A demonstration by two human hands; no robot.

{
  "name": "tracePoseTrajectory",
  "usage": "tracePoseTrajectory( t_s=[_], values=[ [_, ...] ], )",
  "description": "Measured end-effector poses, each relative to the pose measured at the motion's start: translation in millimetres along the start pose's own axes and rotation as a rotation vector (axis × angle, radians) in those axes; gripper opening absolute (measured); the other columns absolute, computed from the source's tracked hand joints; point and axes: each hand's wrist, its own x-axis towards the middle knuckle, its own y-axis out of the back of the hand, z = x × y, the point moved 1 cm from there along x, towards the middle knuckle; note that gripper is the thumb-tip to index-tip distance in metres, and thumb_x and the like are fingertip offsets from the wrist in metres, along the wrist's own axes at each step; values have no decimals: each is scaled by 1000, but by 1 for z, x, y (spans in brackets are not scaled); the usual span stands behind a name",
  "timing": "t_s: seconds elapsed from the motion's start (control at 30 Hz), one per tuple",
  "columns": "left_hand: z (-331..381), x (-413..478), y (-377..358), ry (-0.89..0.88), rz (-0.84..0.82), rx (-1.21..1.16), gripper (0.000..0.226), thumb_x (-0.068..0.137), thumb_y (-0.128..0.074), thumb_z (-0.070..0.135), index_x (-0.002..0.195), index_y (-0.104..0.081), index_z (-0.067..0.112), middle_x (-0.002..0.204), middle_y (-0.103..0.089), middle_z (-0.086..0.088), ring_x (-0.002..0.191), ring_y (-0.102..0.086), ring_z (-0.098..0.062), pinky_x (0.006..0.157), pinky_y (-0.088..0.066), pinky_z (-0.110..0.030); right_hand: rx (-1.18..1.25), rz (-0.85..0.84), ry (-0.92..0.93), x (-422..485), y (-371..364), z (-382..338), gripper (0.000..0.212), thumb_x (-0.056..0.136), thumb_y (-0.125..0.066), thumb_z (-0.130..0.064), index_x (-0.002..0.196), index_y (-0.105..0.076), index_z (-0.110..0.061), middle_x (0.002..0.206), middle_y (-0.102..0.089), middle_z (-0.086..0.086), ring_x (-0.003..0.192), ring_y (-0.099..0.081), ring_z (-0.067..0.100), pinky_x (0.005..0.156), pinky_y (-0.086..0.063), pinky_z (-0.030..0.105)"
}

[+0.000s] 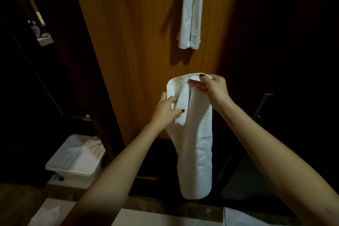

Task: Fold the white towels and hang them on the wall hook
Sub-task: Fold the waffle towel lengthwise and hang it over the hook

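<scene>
A long white towel [198, 152] with a waffle weave hangs folded lengthwise in front of me, held up in mid-air before a wooden wall panel [135, 42]. My right hand [212, 88] pinches its top fold between thumb and fingers. My left hand [167, 109] grips a loose corner flap at the towel's upper left. Another white towel [190, 11] hangs folded high on the panel; the hook that carries it is out of frame.
A white bin [73, 163] with white cloth inside stands on the floor at lower left. Dark doors flank the panel, one with a metal handle [262, 104] at right. White cloth or paper [244, 216] lies along the bottom edge.
</scene>
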Motion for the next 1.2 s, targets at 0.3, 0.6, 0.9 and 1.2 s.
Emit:
tracePoseTrajectory(
  t_s=[0.3,0.6,0.9,1.2],
  values=[
    [-19,14,17,12,159,-566,12,81,-72,5,82,-69,-7,67,-52,-1,58,-45,2,57,-32,-18,-173,111,-11,2,60,-16,29,80,-75,-10,100,-67,9,94,-72,20,97,-70,32,88,-56,38],
    [-9,34,47,-9,179,-719,19,83,-71,12,68,-65,22,72,-60,9,72,-53,-2,68,-41,-17,-852,284,186,-13,81,-26,14,92,-60,-24,83,-60,-15,70,-62,-2,64,-60,13,56,-45,28],
    [-6,36,52,253,141,-1033,11,86,-64,5,81,-62,14,86,-63,-1,79,-61,-14,64,-49,-25,-1097,-232,316,-21,87,-44,14,94,-61,-21,105,-54,-18,83,-60,-11,69,-55,-11,57,-40,8],
    [-8,28,44,361,225,-1116,9,87,-62,0,94,-61,7,92,-64,-6,75,-64,-11,57,-53,-23,-959,-421,113,-38,79,-35,19,84,-73,-26,100,-66,-33,104,-66,-16,100,-61,7,85,-48,24]
  ],
)
